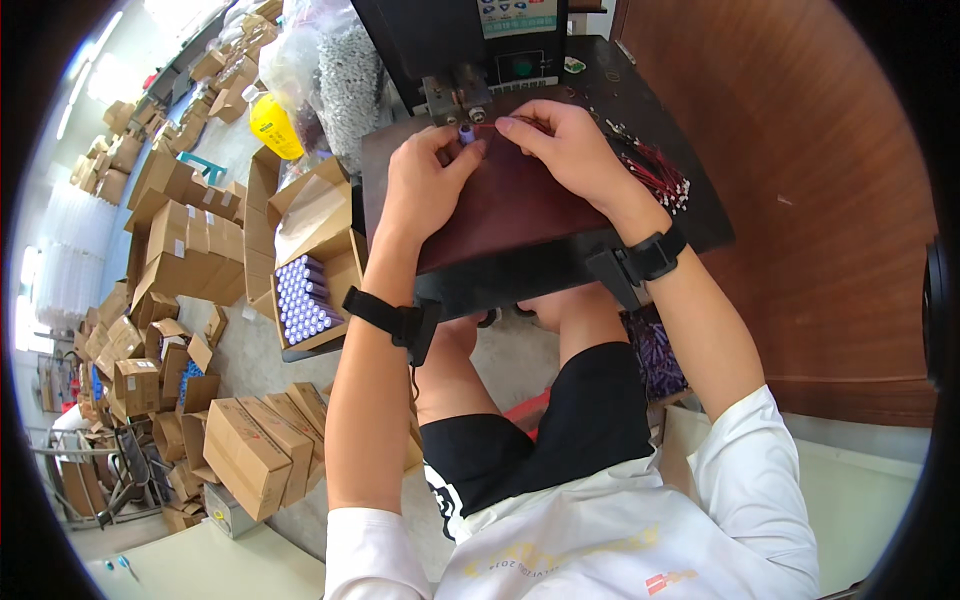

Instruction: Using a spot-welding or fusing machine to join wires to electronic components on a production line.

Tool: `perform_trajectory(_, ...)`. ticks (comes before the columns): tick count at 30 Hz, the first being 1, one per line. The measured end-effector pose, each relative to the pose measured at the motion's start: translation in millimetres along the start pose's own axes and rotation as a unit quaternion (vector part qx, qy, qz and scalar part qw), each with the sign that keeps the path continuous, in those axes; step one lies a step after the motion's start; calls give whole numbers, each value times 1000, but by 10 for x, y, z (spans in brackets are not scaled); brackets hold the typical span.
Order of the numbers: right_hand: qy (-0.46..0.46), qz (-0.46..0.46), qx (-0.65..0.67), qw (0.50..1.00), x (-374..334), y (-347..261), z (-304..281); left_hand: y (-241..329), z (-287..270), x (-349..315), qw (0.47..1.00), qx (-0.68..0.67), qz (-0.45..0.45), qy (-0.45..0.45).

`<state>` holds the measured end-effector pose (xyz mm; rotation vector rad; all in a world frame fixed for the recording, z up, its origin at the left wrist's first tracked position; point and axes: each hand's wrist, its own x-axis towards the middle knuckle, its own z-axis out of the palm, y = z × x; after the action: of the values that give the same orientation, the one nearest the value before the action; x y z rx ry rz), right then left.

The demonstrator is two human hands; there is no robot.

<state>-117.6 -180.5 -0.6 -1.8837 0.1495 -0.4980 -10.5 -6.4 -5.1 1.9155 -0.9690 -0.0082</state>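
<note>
My left hand (428, 180) pinches a small purple cylindrical battery cell (466, 134) between thumb and fingers. The cell stands just below the metal electrode head (459, 98) of a black spot welding machine (425, 45); whether they touch I cannot tell. From the right, my right hand (572, 148) is closed on a thin red wire (487, 125), whose end reaches the cell. Both hands are over the dark red mat (510, 200) on the bench. A bundle of red and black wires with white connectors (655, 172) lies to the right of my right hand.
An open carton (350, 262) beside the bench's left edge holds many purple cells (305, 305). Behind it are a yellow jug (274, 125) and a plastic bag of small silvery parts (348, 90). A brown wooden panel (800, 200) borders the right. Cardboard boxes (250, 455) crowd the floor at left.
</note>
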Motion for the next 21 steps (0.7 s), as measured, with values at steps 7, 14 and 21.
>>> perform_trajectory(7, 14, -23, -48, 998, -296, -150, -446, 19, -102, -47, 998, -45, 20, -34)
perform_trajectory(14, 100, 91, -148, 980, -1566, -169, -1627, -583, -1138, -617, 979, 167, -54, 107)
perform_trajectory(21, 119, 176, -319, 924, -2262, 419, -1964, -1117, -1581, -1313, 925, 364, -102, -32)
